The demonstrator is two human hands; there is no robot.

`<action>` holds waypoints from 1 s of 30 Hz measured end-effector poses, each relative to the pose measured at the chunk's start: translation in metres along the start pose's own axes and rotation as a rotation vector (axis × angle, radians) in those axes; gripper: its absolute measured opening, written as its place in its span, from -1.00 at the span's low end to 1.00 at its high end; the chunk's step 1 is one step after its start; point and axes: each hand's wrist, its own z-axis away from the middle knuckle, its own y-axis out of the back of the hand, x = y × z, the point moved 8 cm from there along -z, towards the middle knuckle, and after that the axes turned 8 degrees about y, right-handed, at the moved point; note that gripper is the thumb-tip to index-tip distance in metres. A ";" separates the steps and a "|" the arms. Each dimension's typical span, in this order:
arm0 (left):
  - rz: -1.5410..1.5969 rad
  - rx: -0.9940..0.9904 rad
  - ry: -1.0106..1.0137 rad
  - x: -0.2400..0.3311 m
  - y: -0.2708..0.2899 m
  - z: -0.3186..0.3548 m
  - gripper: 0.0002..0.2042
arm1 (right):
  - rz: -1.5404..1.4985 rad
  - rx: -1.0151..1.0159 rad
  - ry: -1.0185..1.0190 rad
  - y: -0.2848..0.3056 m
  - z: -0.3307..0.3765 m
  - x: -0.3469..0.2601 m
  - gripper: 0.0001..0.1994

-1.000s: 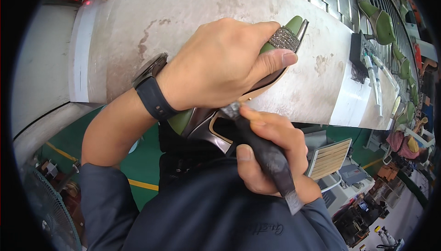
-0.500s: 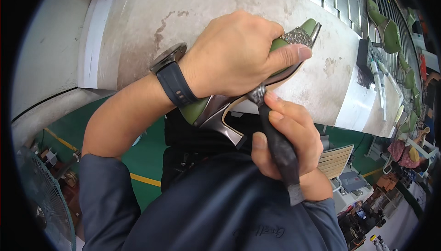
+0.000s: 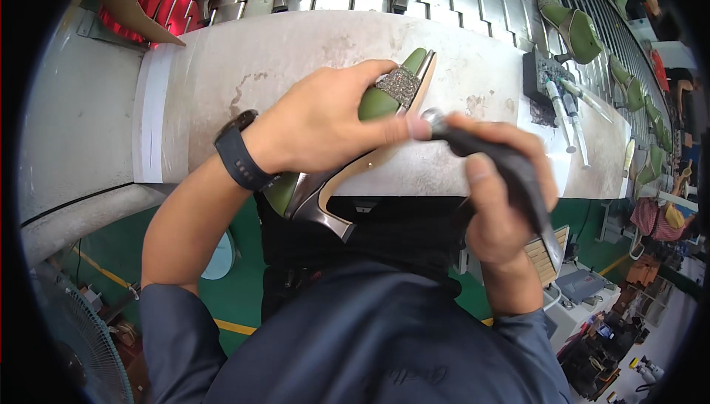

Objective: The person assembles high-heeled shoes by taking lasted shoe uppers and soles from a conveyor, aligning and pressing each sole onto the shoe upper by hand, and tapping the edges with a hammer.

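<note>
A high-heeled shoe lies tilted on its side over the worktable's near edge, green with a glittery band near the toe and a metallic bronze heel. My left hand, with a dark watch on its wrist, is wrapped over the middle of the shoe, hiding much of its upper. The tan sole faces toward my right. My right hand, slightly blurred, grips a dark-handled tool with a rounded metal head. That head is beside the sole, close to my left thumb; whether it touches the shoe I cannot tell.
The pale, stained worktable spans in front of me. Beyond it runs a slatted metal conveyor carrying shoes. A black box and several syringe-like tubes are at the right. A fan stands at lower left.
The view has shifted, showing more conveyor. My right hand and the tool have moved toward the toe and right, with the handle tilted flatter. My left hand still holds the shoe.
</note>
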 end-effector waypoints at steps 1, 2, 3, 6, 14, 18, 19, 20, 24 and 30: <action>-0.116 -0.038 0.030 0.010 -0.005 -0.001 -0.33 | 0.002 0.004 0.005 0.003 -0.002 0.001 -0.77; -0.119 -0.037 0.026 0.013 -0.009 0.000 -0.33 | 0.069 -0.050 -0.007 0.000 -0.007 0.009 -0.78; -0.206 0.025 0.047 0.011 -0.011 -0.002 -0.34 | 0.145 -0.095 -0.019 0.000 -0.012 0.019 -0.78; -0.302 0.105 0.046 0.014 -0.008 -0.004 -0.39 | 0.010 0.008 -0.063 0.012 -0.039 0.046 -0.81; -0.341 0.421 -0.200 0.042 0.026 0.017 -0.24 | -0.188 0.089 -0.410 0.038 -0.069 0.126 -0.86; 0.126 0.426 -0.356 0.098 0.070 0.055 -0.22 | -0.158 0.118 -0.387 0.044 -0.048 0.114 -0.79; 0.050 0.425 -0.370 0.107 0.068 0.058 -0.25 | -0.146 0.062 -0.428 0.036 -0.046 0.104 -0.79; -0.024 0.422 -0.382 0.116 0.064 0.059 -0.29 | -0.130 0.009 -0.467 0.029 -0.041 0.092 -0.78; 0.010 0.415 -0.353 0.120 0.040 0.071 -0.23 | -0.056 -0.131 0.069 0.013 -0.037 -0.023 -0.75; -0.114 0.609 -0.489 0.127 0.023 0.080 -0.26 | 0.005 -0.379 0.329 -0.001 -0.015 -0.122 -0.55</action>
